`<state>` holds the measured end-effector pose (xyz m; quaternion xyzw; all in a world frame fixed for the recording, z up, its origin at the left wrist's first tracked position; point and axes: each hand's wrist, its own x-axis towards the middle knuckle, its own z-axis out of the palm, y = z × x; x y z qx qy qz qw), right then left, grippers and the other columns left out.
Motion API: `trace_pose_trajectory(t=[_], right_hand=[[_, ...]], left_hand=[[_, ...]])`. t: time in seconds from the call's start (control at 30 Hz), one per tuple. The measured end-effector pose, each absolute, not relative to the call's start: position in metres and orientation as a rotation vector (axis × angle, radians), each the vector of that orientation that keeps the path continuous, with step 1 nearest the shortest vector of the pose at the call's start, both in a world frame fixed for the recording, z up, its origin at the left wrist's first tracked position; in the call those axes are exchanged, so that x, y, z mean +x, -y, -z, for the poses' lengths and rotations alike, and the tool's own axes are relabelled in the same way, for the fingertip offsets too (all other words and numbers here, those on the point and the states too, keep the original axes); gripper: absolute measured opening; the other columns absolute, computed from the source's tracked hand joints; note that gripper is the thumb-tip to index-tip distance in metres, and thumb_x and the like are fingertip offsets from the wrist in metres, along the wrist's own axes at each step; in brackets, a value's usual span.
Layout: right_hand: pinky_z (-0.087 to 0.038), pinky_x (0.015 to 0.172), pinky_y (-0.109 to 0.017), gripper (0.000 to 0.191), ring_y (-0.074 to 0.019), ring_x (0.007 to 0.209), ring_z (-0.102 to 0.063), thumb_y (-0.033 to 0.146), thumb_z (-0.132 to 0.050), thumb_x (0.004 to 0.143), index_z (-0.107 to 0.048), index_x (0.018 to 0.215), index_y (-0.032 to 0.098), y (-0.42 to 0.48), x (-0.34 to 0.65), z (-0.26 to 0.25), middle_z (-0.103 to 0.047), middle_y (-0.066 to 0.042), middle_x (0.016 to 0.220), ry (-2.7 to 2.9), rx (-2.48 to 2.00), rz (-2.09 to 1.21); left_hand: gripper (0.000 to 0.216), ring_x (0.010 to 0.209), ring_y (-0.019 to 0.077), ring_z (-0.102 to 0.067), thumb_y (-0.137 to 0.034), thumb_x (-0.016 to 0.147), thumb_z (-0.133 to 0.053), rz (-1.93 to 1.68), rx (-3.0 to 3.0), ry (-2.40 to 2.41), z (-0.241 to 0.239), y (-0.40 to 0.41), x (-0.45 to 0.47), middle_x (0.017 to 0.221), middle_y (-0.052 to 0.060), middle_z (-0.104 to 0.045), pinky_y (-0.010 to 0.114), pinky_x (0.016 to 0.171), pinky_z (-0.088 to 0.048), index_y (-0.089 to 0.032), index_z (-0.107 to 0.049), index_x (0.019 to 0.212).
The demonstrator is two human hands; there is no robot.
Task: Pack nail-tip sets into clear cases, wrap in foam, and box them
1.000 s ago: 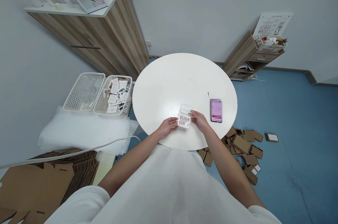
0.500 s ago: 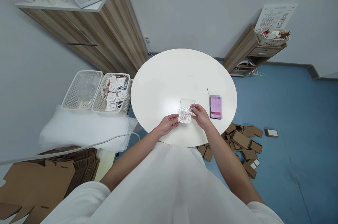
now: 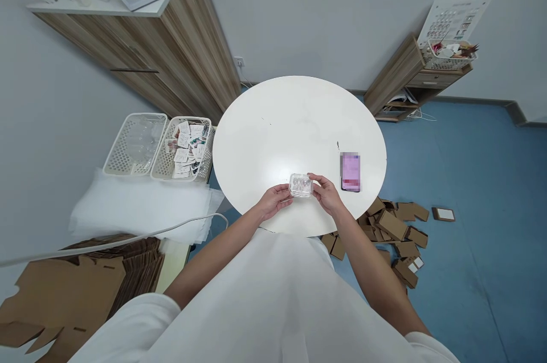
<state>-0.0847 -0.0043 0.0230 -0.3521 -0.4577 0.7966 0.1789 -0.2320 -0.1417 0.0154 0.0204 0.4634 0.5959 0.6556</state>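
Observation:
Between my hands, over the near part of the round white table (image 3: pixel 273 118), is a small clear plastic case (image 3: pixel 301 185) with its lid down. Several small nail-like pieces show faintly through the lid. Fingers of my left hand (image 3: pixel 274 202) grip the case's left side. My right hand (image 3: pixel 326 193) pinches its right side, with the index finger along the top right corner. To the right of that hand lies a phone (image 3: pixel 350 171) with a pink screen, partly pixelated.
White baskets stand left of the table, one with clear plastic pieces (image 3: pixel 143 141), another with cards (image 3: pixel 188 146). White sheets (image 3: pixel 141 203) and flat cardboard (image 3: pixel 64 294) lie nearer. Small brown boxes (image 3: pixel 391 225) are heaped on the floor at right. A cable (image 3: pixel 149 235) crosses the left side.
The case's lid, raised before, has come down over the nail-like pieces. My right hand has moved slightly with it and now holds the case's right side. The view has shifted slightly.

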Motion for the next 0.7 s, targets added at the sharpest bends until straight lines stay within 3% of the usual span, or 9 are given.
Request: trace_pose_trajectory(t=[0.17, 0.4, 0.7], right_hand=[[-0.045, 0.081, -0.030, 0.026, -0.0197, 0.111, -0.048, 0.030, -0.064, 0.065, -0.063, 0.090, 0.025, 0.007, -0.085, -0.024, -0.049, -0.002, 0.127, 1.329, -1.051, -2.204], [-0.047, 0.081, -0.030, 0.038, -0.0185, 0.110, -0.049, 0.033, -0.062, 0.068, -0.056, 0.105, 0.029, 0.018, -0.081, -0.030, -0.048, -0.002, 0.126, 1.296, -1.084, -2.165], [-0.050, 0.076, -0.035, 0.037, -0.0157, 0.080, -0.058, 0.035, -0.071, 0.061, -0.058, 0.093, 0.021, 0.036, -0.060, -0.018, -0.059, -0.004, 0.090, 1.298, -1.340, -2.047]], left_hand=[[0.027, 0.088, 0.0174, -0.059, -0.026, 0.070, -0.065, -1.337, 0.065, -1.069, -0.020, 0.141, -0.233, 0.097, 0.010, -0.062, 0.035, 0.084, -0.045, -0.015, -0.060, 0.094], [0.037, 0.076, 0.0132, -0.059, -0.027, 0.059, -0.076, -1.348, 0.117, -1.303, -0.017, 0.138, -0.227, 0.081, 0.005, -0.062, 0.035, 0.079, -0.046, -0.015, -0.057, 0.088], [0.038, 0.073, 0.0118, -0.057, -0.030, 0.058, -0.076, -1.338, 0.190, -1.378, -0.021, 0.136, -0.219, 0.084, 0.005, -0.060, 0.033, 0.077, -0.046, -0.015, -0.059, 0.088]])
